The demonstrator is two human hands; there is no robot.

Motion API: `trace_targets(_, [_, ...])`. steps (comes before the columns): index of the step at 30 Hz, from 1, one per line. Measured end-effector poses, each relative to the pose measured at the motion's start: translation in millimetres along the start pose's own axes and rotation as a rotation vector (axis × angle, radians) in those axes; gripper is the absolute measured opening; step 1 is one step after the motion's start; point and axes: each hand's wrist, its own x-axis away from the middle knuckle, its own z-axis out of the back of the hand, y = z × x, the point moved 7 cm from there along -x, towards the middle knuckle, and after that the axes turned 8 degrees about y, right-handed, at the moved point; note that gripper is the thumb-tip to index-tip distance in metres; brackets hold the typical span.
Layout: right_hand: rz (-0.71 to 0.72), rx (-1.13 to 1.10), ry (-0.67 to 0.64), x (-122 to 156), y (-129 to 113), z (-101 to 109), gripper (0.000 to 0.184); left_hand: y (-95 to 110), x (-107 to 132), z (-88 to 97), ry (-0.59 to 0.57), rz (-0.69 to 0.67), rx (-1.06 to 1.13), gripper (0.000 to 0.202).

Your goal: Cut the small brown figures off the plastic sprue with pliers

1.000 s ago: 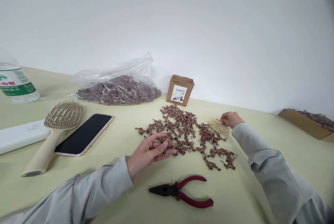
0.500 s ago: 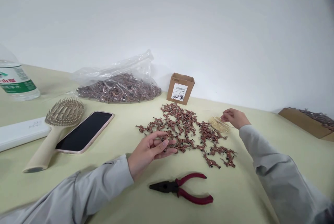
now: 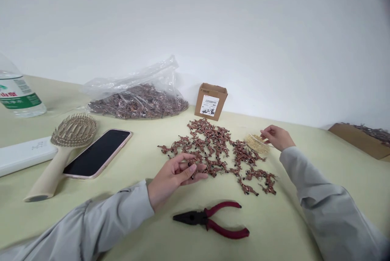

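Observation:
My left hand (image 3: 170,177) is closed, thumb against fingers, on a small brown animal figurine (image 3: 192,163) that the fingers partly cover. It is held at the left front edge of a loose pile of similar brown animal figurines (image 3: 213,147), with dark tips on their legs. Over the right rim of a shallow clear dish of tiny gold-coloured pieces (image 3: 254,143), my right hand (image 3: 279,138) is closed in a pinch. Whatever sits between those fingertips is too small to make out. Red-handled pliers (image 3: 210,218) lie spread on the table in front of the pile.
Behind the pile stand a small cardboard box (image 3: 210,102) and a clear bag of figurines (image 3: 137,102). To the left are a phone (image 3: 97,153), a hairbrush (image 3: 50,171), a white flat case (image 3: 24,157) and a water bottle (image 3: 20,98). Another carton (image 3: 356,139) sits far right.
My right hand has shifted slightly to the right at the dish, its fingertips still together. My left hand keeps the figurine in nearly the same place.

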Motion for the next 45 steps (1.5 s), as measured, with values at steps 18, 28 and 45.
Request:
trace_targets(18, [0.019,0.066,0.129,6,3,8,0.017,-3,1,-1.6,-0.040,-0.002,-0.068,0.026])
trace_targets(28, [0.044,0.037,0.123,2,13,6,0.015,-3,1,-1.8,-0.023,0.038,-0.066,0.028])
trace_targets(45, [0.118,0.178,0.225,5,-4,15,0.014,-4,1,-2.9,-0.035,0.046,-0.065,0.027])
